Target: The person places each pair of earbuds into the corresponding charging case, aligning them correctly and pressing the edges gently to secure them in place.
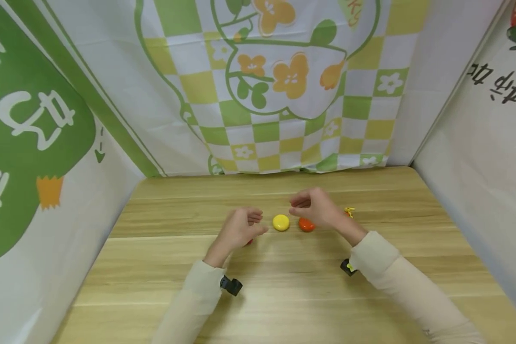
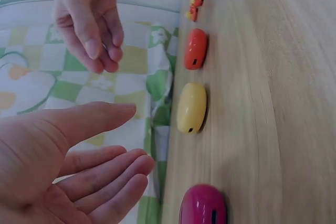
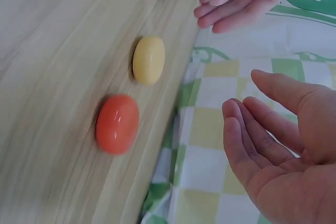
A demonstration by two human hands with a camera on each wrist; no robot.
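My left hand [image 1: 239, 228] hovers above the table with its fingers loosely bent and nothing in its grasp. Under it lies a glossy magenta earbud case [image 2: 203, 205], mostly covered by that hand in the head view. Beside it is a rounded yellow earbud case [image 1: 281, 222], between the two hands. My right hand [image 1: 317, 207] is held in the air over an orange earbud case [image 1: 306, 225], fingers relaxed, holding nothing. Small dark ports [image 2: 195, 62] show on the cases' sides. Past the orange case, small orange and yellow earbuds [image 2: 196, 4] lie in a cluster.
The wood-grain table [image 1: 284, 296] has a back edge against a checked green and yellow cloth [image 1: 279, 143]. White printed panels [image 1: 468, 143] stand on the left and right. Each wrist carries a small black camera [image 1: 231, 285].
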